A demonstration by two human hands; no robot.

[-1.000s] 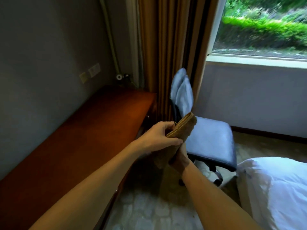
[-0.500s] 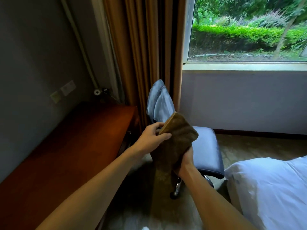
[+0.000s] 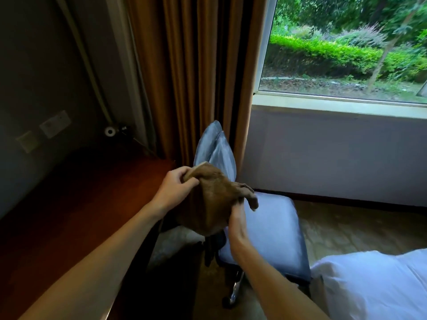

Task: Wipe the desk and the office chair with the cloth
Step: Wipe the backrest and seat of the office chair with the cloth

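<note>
Two bare hands hold one brown cloth point(image 3: 211, 199) in the air, above the gap between the desk and the office chair. The left hand point(image 3: 174, 189) pinches the cloth's upper left corner, its fingers point(image 3: 182, 175) curled closed over a pale folded edge. The right hand point(image 3: 236, 221) grips the cloth from below and to the right, palm turned towards the fabric, with most of its fingers hidden behind the cloth. The cloth is a soft, fuzzy, mid-brown piece, bunched into a rounded mass between the hands; one loose flap droops off its right side over the chair seat, and its lower edge hangs down in shadow. Both forearms reach in from the bottom of the view. Just behind and to the right of the cloth stands the office chair point(image 3: 275, 227), upholstered in smooth blue-grey material, its narrow backrest seen edge-on and its seat facing right; part of a shiny metal base shows under it. To the left runs the desk point(image 3: 76, 204), a long reddish-brown wooden top set against a dark wall with wall sockets point(image 3: 54, 123). Brown curtains point(image 3: 196, 72) hang behind the chair, beside a window point(image 3: 346, 47) with green shrubs outside. A white bed point(image 3: 379, 282) fills the lower right corner.
</note>
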